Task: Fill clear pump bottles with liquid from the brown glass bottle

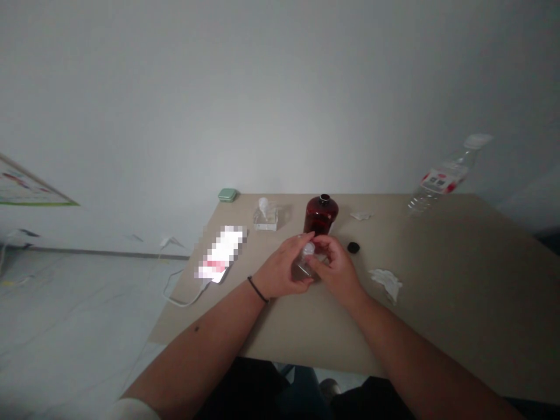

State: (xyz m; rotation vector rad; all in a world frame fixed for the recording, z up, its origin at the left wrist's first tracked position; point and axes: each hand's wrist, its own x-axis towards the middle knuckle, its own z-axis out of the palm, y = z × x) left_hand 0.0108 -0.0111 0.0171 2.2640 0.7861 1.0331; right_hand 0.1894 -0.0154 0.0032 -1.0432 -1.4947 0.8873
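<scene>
"Since the hands are nearest, what do they have hold of?"

"A small clear bottle (304,269), gripped between them above the desk (271,332). The left hand (282,267), with a black cord bracelet (257,290) at its wrist, is curled closed around the bottle's side. The right hand (336,271) is curled as well, its fingertips (318,241) pinched in at the bottle's white top (308,249)."

"Is the bottle resting on the desk?"

"I can't tell; the hands hide its base."

"What lies just beyond them?"

"A dark red bottle (321,214) stands upright just behind the hands, with a black cap (353,247) lying to its right. Farther right is a crumpled white tissue (385,284), and a smaller white scrap (360,216) sits near the far edge."

"And on the left?"

"A pixelated phone (221,255) lies there, with a white cable (184,297) curving off the desk's edge. Beyond it are a clear square container (265,216) with a white top and a mint-green case (227,195) at the far corner."

"Anything farther off?"

"A clear plastic water bottle (444,175) with a red-and-white label sits tilted at the far right corner, and a poster (26,184) shows on the left wall."
</scene>
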